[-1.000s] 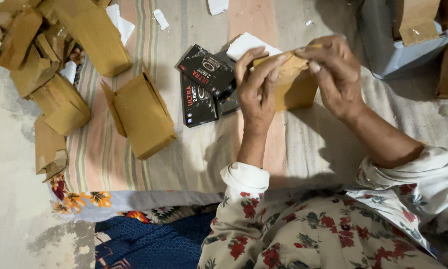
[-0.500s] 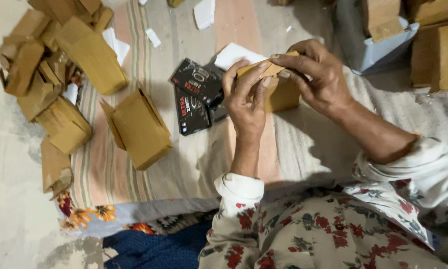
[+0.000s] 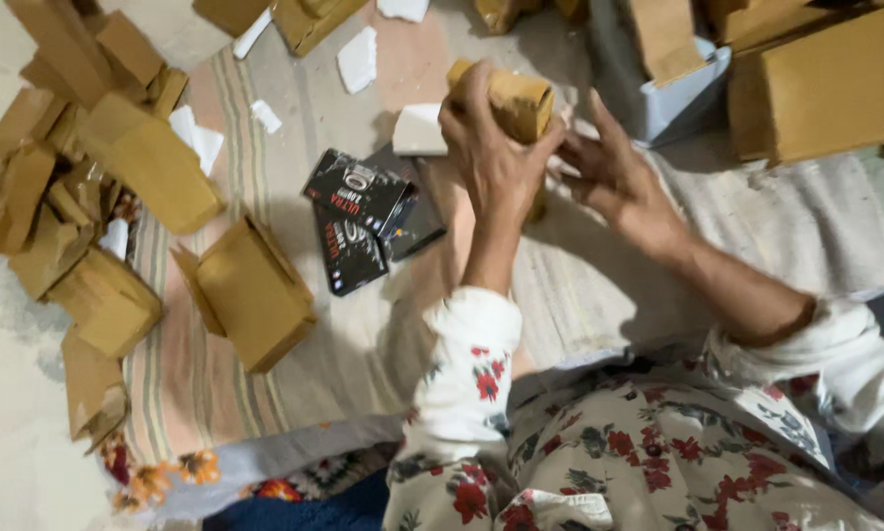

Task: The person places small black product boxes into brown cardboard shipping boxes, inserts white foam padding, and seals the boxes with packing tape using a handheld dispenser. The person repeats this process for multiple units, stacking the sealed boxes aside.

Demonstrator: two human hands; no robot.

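Note:
My left hand (image 3: 488, 157) grips a small brown cardboard box (image 3: 509, 96) from the left side, fingers wrapped over its top. My right hand (image 3: 614, 172) sits just right of the box, fingers spread, fingertips touching or nearly touching its lower edge. The box is held above a striped mat (image 3: 383, 324). Left of my hands lie two or three black product boxes (image 3: 358, 202) with red and white print, overlapping each other on the mat.
An open brown carton (image 3: 250, 290) lies left of centre. A heap of several brown cartons (image 3: 63, 187) fills the left side. More cartons (image 3: 825, 84) and a grey bin (image 3: 658, 98) stand top right. White paper scraps (image 3: 358, 57) are scattered near the top.
The box has turned upright in my left hand. My right hand has let go of its top and opened beside it. The camera has moved closer.

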